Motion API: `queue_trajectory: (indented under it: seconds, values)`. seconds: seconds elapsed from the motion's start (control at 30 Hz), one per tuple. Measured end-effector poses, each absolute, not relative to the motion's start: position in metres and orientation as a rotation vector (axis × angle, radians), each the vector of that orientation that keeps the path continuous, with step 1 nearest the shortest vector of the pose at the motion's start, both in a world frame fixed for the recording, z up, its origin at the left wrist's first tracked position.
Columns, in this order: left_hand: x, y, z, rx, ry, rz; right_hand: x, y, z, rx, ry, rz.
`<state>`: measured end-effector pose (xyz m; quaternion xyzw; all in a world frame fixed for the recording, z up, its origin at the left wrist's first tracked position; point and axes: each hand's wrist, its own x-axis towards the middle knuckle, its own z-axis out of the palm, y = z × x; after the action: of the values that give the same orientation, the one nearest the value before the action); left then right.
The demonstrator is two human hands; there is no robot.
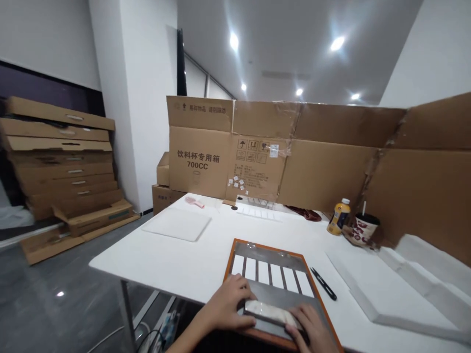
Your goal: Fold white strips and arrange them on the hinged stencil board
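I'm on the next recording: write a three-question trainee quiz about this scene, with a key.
1. Multiple choice: what is held between the left hand and the right hand? A) a cardboard box B) the pale bar C) a straw
2. True or false: the black snips lie to the right of the orange-edged board.
3. Fill in: the black-lidded cup stands beside a yellow ____.

Key: 1 B; 2 true; 3 bottle.

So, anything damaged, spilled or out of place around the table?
The cardboard wall behind the table carries wrinkled tape, not smoothed flat; a carton lies open on the floor at left, unlike the stacked boxes. No spill shows.
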<state>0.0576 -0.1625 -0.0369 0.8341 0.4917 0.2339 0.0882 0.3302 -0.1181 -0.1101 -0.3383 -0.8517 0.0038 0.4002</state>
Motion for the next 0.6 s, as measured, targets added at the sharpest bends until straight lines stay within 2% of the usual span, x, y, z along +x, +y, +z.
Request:
queue_trajectory:
  seconds: [0.23, 0.5, 0.6]
  values:
    - [0.064, -0.166, -0.025, 2.548, 1.446, 0.554, 0.324, -0.14, -0.071, -1.019, -2.213, 0.292]
    - [0.073, -0.168, -0.025, 2.548, 1.515, 0.498, 0.317, -0.141, -0.072, -1.114, -2.213, 0.394]
    - [0.072, -0.166, -0.033, 2.631, 1.478, 0.648, 0.316, -0.138, -0.074, -1.094, -2.228, 0.304]
